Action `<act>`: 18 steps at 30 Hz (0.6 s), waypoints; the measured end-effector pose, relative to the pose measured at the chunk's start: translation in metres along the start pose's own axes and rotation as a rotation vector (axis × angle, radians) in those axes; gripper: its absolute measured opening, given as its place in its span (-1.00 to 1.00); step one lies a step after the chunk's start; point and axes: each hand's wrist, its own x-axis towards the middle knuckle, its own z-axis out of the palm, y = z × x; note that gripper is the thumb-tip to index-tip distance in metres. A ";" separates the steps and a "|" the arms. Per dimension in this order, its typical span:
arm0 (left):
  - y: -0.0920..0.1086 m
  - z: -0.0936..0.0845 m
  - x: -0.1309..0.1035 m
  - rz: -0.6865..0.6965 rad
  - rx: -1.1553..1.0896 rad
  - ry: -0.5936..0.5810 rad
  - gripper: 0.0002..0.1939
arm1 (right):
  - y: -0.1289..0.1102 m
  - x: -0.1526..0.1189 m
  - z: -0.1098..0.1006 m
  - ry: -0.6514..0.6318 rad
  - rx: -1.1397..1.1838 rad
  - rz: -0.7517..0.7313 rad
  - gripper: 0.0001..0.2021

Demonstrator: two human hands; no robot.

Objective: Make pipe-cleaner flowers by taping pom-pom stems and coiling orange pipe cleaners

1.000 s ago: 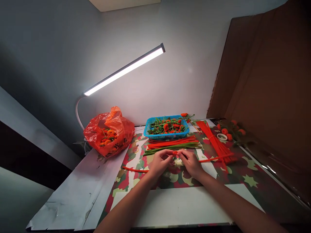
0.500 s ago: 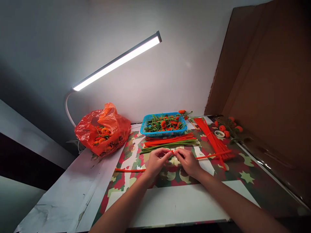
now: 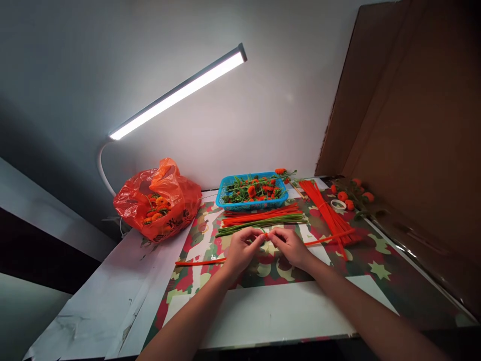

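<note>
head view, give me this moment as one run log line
left hand: pinching small red piece | right hand: pinching same piece | beyond hands: green strips, blue basket with orange flowers

Two bare forearms are seen, the left forearm (image 3: 199, 307) and the right forearm (image 3: 343, 295), each uncovered from the wrist to the lower edge of the view, where it is cut off. Both are smoothly tapered toward narrow wrists (image 3: 228, 275). The left hand (image 3: 243, 246) and the right hand (image 3: 290, 246) are ungloved, with slim fingers (image 3: 246, 232); the nails are too small to be made out.
</note>
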 end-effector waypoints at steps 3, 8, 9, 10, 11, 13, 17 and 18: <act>0.003 -0.001 -0.001 0.112 0.097 -0.023 -0.80 | -0.002 0.004 -0.005 -0.078 0.165 0.112 -0.55; 0.006 -0.003 -0.003 0.376 0.223 -0.073 -0.89 | -0.006 0.005 -0.017 -0.267 0.335 0.290 -0.55; 0.006 -0.004 -0.003 0.421 0.238 -0.070 -0.90 | -0.006 0.005 -0.019 -0.299 0.354 0.304 -0.56; 0.005 -0.004 -0.003 0.461 0.252 -0.069 -0.91 | -0.007 0.005 -0.021 -0.328 0.373 0.319 -0.58; 0.004 -0.004 -0.003 0.496 0.266 -0.072 -0.92 | -0.007 0.005 -0.022 -0.355 0.392 0.337 -0.59; 0.003 -0.004 -0.003 0.549 0.297 -0.090 -0.90 | -0.007 0.004 -0.024 -0.402 0.429 0.374 -0.61; 0.005 -0.005 -0.002 0.611 0.358 -0.104 -0.88 | -0.005 0.005 -0.026 -0.456 0.490 0.399 -0.62; 0.006 -0.005 -0.002 0.619 0.372 -0.104 -0.88 | -0.004 0.005 -0.027 -0.460 0.487 0.396 -0.61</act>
